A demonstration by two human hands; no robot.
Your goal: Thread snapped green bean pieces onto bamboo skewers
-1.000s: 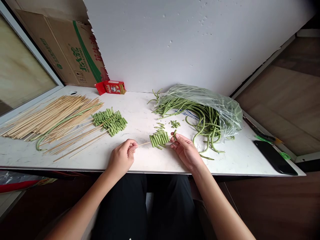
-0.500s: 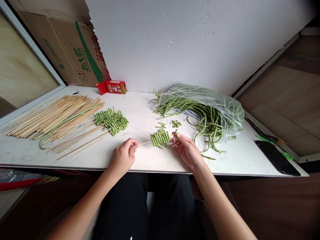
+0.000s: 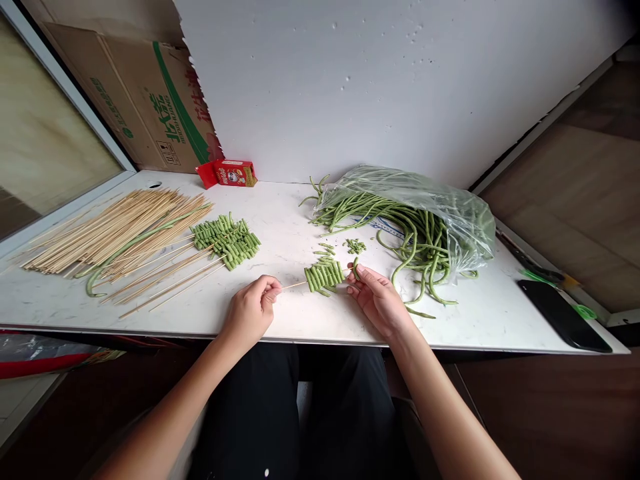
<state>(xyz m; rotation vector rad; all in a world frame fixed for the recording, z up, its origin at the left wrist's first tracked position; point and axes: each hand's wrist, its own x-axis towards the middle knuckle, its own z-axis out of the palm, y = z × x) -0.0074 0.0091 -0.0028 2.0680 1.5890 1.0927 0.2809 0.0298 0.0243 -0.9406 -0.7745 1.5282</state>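
My left hand pinches the bare end of a bamboo skewer. Several cut green bean pieces are threaded side by side along the skewer. At its far tip, my right hand holds one curved green bean piece between thumb and fingers. Loose bean pieces lie on the table just behind the skewer, with a small heap of bean ends beside them. Left of my hands, filled bean skewers lie stacked together, their bare sticks pointing toward the front left.
A large pile of bamboo skewers lies at the left with a long bean across it. Long beans spill from a clear plastic bag at right. A black phone lies near the right edge; a red box stands behind.
The view has shifted slightly. Both hands keep nearly the same places, with the skewer and the bean piece still held as before.
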